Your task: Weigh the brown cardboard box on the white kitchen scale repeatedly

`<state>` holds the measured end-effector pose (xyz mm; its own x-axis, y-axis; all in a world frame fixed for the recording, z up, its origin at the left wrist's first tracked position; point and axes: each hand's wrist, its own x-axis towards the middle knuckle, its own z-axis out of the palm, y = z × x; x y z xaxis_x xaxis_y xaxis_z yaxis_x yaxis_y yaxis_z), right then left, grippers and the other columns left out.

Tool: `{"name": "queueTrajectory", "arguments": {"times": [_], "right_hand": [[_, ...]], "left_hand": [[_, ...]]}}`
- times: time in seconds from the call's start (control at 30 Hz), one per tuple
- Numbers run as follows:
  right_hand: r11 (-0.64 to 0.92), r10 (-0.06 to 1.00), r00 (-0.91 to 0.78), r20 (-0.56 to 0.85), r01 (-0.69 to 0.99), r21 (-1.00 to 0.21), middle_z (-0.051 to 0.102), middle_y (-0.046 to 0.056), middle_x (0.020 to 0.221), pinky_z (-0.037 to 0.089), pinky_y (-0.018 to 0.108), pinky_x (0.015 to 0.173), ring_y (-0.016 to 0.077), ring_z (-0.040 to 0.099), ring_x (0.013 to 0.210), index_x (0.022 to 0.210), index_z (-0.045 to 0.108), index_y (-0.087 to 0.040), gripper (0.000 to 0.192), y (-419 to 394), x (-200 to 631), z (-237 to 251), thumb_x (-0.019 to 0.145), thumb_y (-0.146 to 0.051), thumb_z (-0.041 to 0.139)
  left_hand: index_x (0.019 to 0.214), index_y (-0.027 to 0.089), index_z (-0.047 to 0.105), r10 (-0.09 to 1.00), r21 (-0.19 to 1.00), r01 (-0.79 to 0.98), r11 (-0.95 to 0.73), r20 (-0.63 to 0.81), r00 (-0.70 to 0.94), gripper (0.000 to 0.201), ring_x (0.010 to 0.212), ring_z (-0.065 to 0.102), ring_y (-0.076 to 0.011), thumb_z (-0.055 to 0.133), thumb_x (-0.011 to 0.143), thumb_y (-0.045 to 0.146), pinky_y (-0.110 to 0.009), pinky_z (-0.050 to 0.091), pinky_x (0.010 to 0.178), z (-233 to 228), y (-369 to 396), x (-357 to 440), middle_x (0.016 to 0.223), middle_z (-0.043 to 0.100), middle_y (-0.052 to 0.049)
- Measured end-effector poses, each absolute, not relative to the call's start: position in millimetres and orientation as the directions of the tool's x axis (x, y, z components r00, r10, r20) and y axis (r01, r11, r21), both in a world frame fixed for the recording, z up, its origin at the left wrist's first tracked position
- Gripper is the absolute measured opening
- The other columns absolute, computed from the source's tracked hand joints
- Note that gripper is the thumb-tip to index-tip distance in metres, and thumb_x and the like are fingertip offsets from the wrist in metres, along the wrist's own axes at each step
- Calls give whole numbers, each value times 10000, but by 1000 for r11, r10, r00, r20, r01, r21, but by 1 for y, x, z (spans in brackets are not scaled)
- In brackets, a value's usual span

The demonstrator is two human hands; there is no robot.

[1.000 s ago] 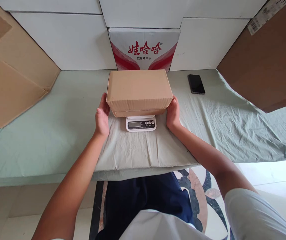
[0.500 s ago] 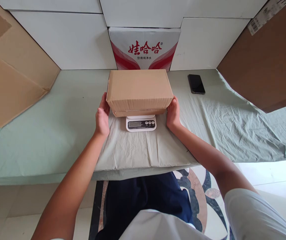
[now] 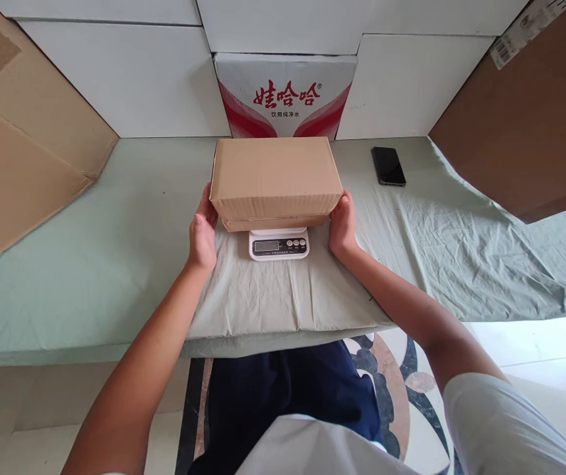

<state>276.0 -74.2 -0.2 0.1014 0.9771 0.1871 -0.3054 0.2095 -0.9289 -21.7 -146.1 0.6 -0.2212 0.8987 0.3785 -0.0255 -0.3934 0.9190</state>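
Observation:
A brown cardboard box (image 3: 276, 173) sits over a white digital kitchen scale (image 3: 279, 245), hiding the scale's platform. The scale's small display and its row of buttons show in front of the box; I can read no digits on it. My left hand (image 3: 203, 231) lies against the box's left side, and my right hand (image 3: 343, 223) against its right side near the front corner. Between them both hands hold the box. Some fingers are hidden behind its sides.
A black smartphone (image 3: 388, 166) lies on the green cloth-covered table (image 3: 115, 264) to the right. Large cardboard pieces stand at left (image 3: 30, 145) and right (image 3: 520, 119). Behind the box is a white-and-red carton (image 3: 285, 95) against white panels (image 3: 129, 79).

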Motion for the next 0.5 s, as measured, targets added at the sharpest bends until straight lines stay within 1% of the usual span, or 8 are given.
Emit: {"name": "queueTrajectory", "arguments": {"times": [0.13, 0.3, 0.5], "right_hand": [[212, 976, 110, 188, -298, -930, 677, -8, 1391, 352, 547, 1320, 260, 561, 1429, 1172, 631, -337, 478, -74, 276, 0, 870, -701, 562], [216, 976, 107, 192, -307, -927, 676, 1, 1383, 347, 558, 1318, 261, 574, 1412, 1174, 631, -332, 462, -74, 276, 0, 876, -678, 566], [210, 977, 106, 186, -299, -931, 676, -3, 1396, 345, 549, 1322, 256, 562, 1425, 1185, 625, -336, 479, -74, 276, -1, 869, -690, 561]], "left_hand": [[1529, 417, 554, 898, 917, -37, -397, 380, -222, 820, 1648, 294, -289, 464, 859, 881, -466, 301, 1373, 2, -147, -20, 1698, 450, 74], [1510, 419, 576, 896, 910, -66, -408, 386, -222, 776, 1645, 301, -281, 489, 873, 853, -467, 288, 1377, 3, -148, -19, 1688, 465, 75], [1524, 416, 559, 900, 920, -40, -390, 372, -229, 827, 1640, 315, -290, 470, 849, 886, -468, 306, 1369, 2, -148, -18, 1693, 461, 65]]}}
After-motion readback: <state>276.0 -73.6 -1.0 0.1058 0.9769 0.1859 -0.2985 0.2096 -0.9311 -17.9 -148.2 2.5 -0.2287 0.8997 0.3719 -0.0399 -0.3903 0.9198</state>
